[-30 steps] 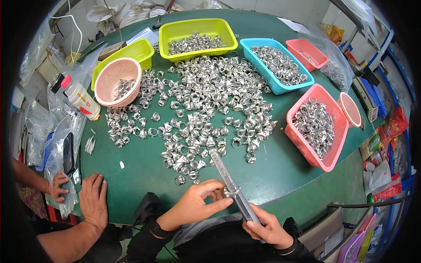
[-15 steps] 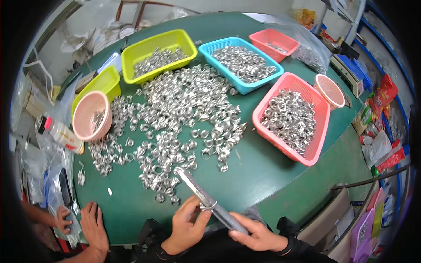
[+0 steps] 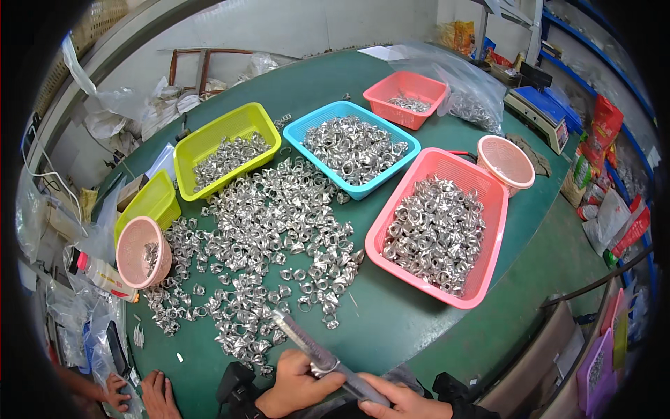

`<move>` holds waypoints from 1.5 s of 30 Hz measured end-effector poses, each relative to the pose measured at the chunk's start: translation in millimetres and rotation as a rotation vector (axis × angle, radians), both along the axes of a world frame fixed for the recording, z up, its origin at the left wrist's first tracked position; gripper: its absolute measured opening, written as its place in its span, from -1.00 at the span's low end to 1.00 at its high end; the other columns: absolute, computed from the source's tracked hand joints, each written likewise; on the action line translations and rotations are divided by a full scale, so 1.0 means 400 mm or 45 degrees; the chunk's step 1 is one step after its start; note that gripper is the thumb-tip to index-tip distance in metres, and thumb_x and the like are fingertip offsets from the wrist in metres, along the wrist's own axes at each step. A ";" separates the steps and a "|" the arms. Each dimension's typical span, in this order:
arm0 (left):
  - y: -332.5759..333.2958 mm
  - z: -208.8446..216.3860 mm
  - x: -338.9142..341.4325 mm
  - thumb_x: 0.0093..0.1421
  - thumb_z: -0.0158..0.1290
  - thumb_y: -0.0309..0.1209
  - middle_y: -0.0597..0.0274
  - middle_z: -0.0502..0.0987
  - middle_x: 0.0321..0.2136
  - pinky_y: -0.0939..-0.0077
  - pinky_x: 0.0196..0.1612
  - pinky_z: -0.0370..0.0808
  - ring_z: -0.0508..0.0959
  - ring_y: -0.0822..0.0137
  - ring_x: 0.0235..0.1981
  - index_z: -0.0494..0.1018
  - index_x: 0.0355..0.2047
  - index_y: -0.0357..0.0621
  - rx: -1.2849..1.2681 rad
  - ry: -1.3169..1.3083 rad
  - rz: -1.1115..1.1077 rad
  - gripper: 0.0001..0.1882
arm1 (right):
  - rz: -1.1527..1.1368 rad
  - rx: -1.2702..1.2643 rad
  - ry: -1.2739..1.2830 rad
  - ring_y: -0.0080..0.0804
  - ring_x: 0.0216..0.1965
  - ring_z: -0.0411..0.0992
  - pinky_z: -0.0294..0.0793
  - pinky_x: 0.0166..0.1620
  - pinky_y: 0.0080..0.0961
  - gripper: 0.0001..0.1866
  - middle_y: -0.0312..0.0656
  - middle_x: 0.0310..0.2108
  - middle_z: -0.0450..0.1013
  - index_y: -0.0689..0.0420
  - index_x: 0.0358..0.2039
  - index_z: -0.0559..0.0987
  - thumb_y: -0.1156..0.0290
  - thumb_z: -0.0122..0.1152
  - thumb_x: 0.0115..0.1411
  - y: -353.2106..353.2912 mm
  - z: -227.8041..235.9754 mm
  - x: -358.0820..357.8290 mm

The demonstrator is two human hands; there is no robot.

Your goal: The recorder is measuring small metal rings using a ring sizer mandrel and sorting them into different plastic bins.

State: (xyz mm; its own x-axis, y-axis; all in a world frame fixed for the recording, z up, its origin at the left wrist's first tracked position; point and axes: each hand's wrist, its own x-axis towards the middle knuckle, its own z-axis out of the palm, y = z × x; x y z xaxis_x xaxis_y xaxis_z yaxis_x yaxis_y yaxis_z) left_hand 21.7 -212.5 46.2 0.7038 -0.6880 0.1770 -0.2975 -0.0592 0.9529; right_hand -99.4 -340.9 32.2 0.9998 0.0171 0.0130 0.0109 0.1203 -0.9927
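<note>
My right hand (image 3: 405, 401) is closed round the thick lower end of a grey metal ring mandrel (image 3: 301, 340), a tapered rod slanting up and left over the table's near edge. Pinched against the rod, partway along it, is a silver ring (image 3: 325, 368); the thumb and fingers of my left hand (image 3: 296, 385) hold it and partly hide it. Just beyond the rod's thin tip spreads a large loose pile of silver rings (image 3: 269, 216) on the green table (image 3: 398, 335).
Rings also fill a blue basket (image 3: 412, 155), a large pink basket (image 3: 377, 234) and a yellow-green basket (image 3: 183, 167). Small round pink baskets (image 3: 132, 262) stand at either side. At lower left rest another person's hands (image 3: 159, 397), near a phone (image 3: 117, 347) and a bottle (image 3: 105, 276).
The view has tilted up, so the table and baskets sit lower in the picture. The ring and mandrel remain in my hands. The other person's hands show less.
</note>
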 end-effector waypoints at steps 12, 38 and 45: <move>0.076 0.089 0.069 -0.08 0.04 -0.26 0.29 0.28 -0.84 0.75 -0.69 0.18 0.25 0.57 -0.79 0.18 -0.66 -0.22 -0.336 0.010 0.528 -0.68 | -0.217 -0.175 0.325 -0.42 -0.15 0.21 0.15 -0.11 -0.57 -0.55 -0.08 -0.21 0.27 0.28 -0.09 0.19 0.37 -0.04 0.01 -0.061 -0.127 -0.151; -0.052 -0.077 0.298 -0.08 -0.05 -0.22 0.12 0.27 -0.19 0.22 -0.07 0.15 0.08 -0.05 -0.03 0.34 -0.30 -0.07 0.665 -1.093 -0.367 -0.68 | -0.420 0.137 0.540 -0.77 -0.69 0.13 0.12 -0.64 -0.85 -0.54 -0.39 -0.67 0.24 0.24 -0.05 0.14 0.42 -0.03 0.02 -0.055 -0.091 -0.131; 0.193 -0.040 0.163 -0.16 0.05 -0.31 0.12 0.28 -0.20 0.33 -0.11 0.14 0.21 0.12 -0.10 0.37 -0.40 -0.08 0.651 -1.050 0.098 -0.73 | -0.401 0.099 0.454 -0.77 -0.73 0.11 0.08 -0.69 -0.85 -0.56 -0.36 -0.66 0.24 0.25 -0.06 0.15 0.46 -0.06 0.02 -0.006 -0.073 -0.126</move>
